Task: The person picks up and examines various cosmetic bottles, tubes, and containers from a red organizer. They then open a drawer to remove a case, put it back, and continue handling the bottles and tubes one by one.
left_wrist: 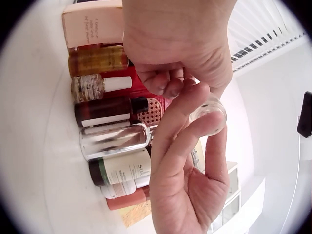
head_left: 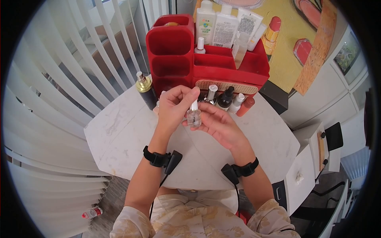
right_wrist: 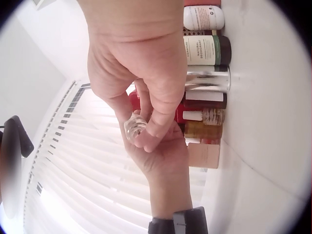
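Note:
A small clear glass bottle (head_left: 194, 118) with a white cap (head_left: 193, 105) is held upright above the white table. The left hand (head_left: 173, 107) pinches the cap between thumb and fingers. From the other side, the right hand (head_left: 220, 125) grips the glass body with thumb and fingers. In the left wrist view the bottle's clear base (left_wrist: 210, 117) shows between the right hand's (left_wrist: 187, 165) fingers, and the left hand (left_wrist: 180, 44) is above. The right wrist view shows the glass (right_wrist: 135, 126) in the right hand (right_wrist: 141, 63), the cap hidden.
A red organizer (head_left: 232, 73) with white bottles and tubes stands at the table's back. Before it are a silver bottle (head_left: 211, 94), a black dropper bottle (head_left: 226, 98) and several others. A dark bottle with a gold collar (head_left: 146, 90) stands left. White blinds (head_left: 67, 79) hang beside the table.

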Available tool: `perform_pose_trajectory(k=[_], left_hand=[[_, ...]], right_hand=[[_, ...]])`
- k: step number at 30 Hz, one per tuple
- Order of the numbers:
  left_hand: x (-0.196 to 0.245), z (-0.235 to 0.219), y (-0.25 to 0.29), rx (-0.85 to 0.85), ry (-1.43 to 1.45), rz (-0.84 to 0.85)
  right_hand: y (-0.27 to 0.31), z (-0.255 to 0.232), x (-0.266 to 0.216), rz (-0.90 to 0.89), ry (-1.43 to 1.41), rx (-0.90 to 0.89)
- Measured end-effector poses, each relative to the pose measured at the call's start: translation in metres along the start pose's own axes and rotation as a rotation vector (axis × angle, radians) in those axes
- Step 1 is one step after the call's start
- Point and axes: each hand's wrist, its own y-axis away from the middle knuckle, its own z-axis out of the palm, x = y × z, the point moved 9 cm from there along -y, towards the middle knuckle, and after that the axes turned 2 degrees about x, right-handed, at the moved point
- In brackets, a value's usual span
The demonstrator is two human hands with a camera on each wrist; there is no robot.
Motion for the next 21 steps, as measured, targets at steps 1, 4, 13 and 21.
perform_pose_trajectory(k=[1, 4, 13, 21], left_hand=[[0.000, 0.001, 0.000, -0.005, -0.022, -0.007], [0.000, 0.002, 0.002, 0.005, -0.018, -0.026], [0.001, -0.001, -0.001, -0.006, 0.110, 0.007], [0.007, 0.004, -0.001, -0.032, 0.116, 0.011]], right_hand=[[-0.001, 0.000, -0.001, -0.014, 0.039, -0.008], [0.001, 0.002, -0.003, -0.034, 0.124, -0.026], [0.011, 0.016, -0.014, -0.047, 0.167, -0.105], [0.009, 0.025, -0.088, -0.343, 0.391, 0.144]])
